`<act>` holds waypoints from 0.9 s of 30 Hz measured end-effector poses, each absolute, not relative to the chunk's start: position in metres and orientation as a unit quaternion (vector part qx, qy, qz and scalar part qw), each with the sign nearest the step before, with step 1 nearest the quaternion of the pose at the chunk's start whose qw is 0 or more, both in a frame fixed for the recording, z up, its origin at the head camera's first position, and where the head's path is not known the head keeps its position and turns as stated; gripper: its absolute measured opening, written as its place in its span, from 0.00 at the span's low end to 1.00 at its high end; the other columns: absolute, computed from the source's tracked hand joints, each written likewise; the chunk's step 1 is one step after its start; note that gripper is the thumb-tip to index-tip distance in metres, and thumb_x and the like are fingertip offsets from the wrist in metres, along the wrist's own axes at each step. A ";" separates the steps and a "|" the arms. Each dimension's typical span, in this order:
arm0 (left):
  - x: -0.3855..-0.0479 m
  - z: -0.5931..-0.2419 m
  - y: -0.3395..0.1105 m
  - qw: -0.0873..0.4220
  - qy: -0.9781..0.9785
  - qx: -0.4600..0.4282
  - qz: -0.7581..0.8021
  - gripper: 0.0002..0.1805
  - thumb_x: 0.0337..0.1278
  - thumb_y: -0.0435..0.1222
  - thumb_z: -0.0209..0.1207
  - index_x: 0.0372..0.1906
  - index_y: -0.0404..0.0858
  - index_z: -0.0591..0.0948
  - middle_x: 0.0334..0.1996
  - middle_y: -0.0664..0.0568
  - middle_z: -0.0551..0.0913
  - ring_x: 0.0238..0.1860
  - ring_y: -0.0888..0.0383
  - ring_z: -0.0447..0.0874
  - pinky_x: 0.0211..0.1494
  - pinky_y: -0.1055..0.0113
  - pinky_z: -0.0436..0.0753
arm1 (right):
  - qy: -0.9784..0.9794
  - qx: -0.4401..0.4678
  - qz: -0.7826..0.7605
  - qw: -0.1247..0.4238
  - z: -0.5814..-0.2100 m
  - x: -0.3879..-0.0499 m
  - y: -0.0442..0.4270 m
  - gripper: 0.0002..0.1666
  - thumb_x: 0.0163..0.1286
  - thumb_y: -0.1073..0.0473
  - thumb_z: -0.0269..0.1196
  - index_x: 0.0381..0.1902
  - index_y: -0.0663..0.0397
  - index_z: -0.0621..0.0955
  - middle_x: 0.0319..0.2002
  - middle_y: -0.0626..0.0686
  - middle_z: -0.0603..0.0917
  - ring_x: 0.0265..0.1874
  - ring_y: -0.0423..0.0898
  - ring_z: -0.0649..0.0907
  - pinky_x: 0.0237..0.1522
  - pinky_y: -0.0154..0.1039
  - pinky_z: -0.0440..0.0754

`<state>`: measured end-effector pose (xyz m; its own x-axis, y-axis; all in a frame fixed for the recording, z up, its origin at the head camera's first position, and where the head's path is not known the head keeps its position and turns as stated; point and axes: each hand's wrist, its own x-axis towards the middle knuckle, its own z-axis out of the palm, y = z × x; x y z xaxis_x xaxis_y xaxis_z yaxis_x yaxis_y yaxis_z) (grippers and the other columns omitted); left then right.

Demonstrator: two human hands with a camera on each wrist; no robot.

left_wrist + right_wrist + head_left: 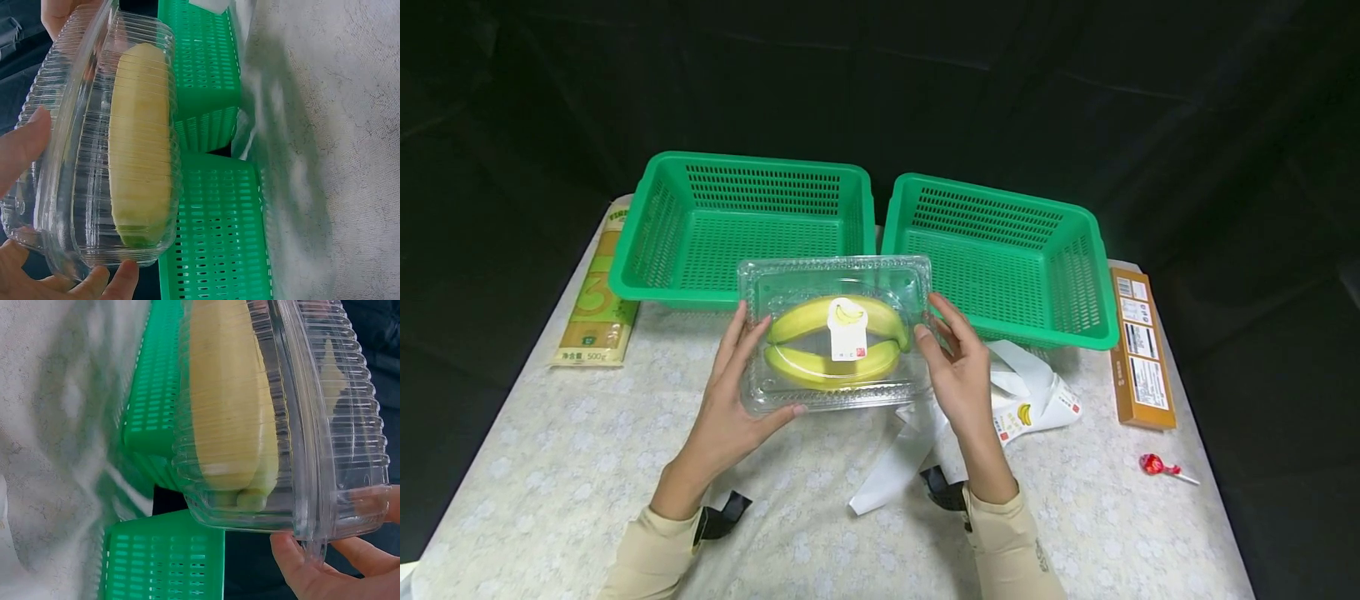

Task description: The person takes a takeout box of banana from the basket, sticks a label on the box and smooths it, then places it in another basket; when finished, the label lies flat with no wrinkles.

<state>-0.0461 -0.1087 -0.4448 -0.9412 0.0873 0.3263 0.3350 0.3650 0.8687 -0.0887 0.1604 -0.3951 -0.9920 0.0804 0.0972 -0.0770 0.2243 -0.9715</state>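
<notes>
A clear plastic clamshell box (pixel 752 333) with two yellow bananas (pixel 801 321) inside is held up above the table, its lid down. On the lid is a white label (pixel 848 342) with a banana picture. My left hand (pixel 726 425) grips the box's left end, thumb along the near edge. At the other end my right hand (pixel 958 375) holds the box by its rim, thumb on top. Through the ribbed side in the left wrist view, one banana (pixel 140 144) shows; the right wrist view shows the banana stems (pixel 253 499) near the box's end.
Two green baskets (pixel 743 295) (pixel 1000 332) stand side by side behind the box. Left lies a yellow-green packet (pixel 598 321); right, an orange box (pixel 1122 375) and a red lollipop (pixel 1152 464). White banana-printed wrapping (pixel 1037 408) lies near my right hand, partly hidden.
</notes>
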 end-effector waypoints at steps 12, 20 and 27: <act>-0.049 -0.443 -0.102 0.179 -0.805 -0.118 -0.553 0.53 0.41 0.25 0.76 0.76 0.42 0.64 0.81 0.48 0.52 0.80 0.43 0.54 0.74 0.47 0.70 | -0.732 0.020 0.679 0.053 -0.394 -0.091 0.169 0.31 0.72 0.65 0.61 0.72 0.52 0.72 0.73 0.50 0.71 0.71 0.49 0.73 0.67 0.32 0.75; -0.054 -0.442 -0.101 0.171 -0.813 -0.141 -0.538 0.56 0.39 0.27 0.77 0.77 0.42 0.63 0.82 0.47 0.48 0.81 0.43 0.49 0.75 0.43 0.66 | -0.737 -0.005 0.675 0.038 -0.397 -0.096 0.171 0.30 0.73 0.64 0.59 0.72 0.50 0.72 0.74 0.49 0.70 0.71 0.48 0.74 0.63 0.29 0.76; -0.053 -0.443 -0.102 0.158 -0.823 -0.148 -0.526 0.56 0.40 0.28 0.77 0.78 0.42 0.61 0.82 0.46 0.46 0.82 0.41 0.46 0.74 0.32 0.60 | -0.748 -0.018 0.663 0.023 -0.396 -0.096 0.171 0.30 0.74 0.61 0.60 0.72 0.47 0.71 0.74 0.47 0.70 0.70 0.48 0.74 0.68 0.39 0.74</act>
<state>-0.0534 -0.1023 -0.4427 -0.9066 0.0769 0.4148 0.4088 0.4036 0.8185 -0.0963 0.1712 -0.3961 -0.9983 0.0573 0.0099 -0.0030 0.1202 -0.9927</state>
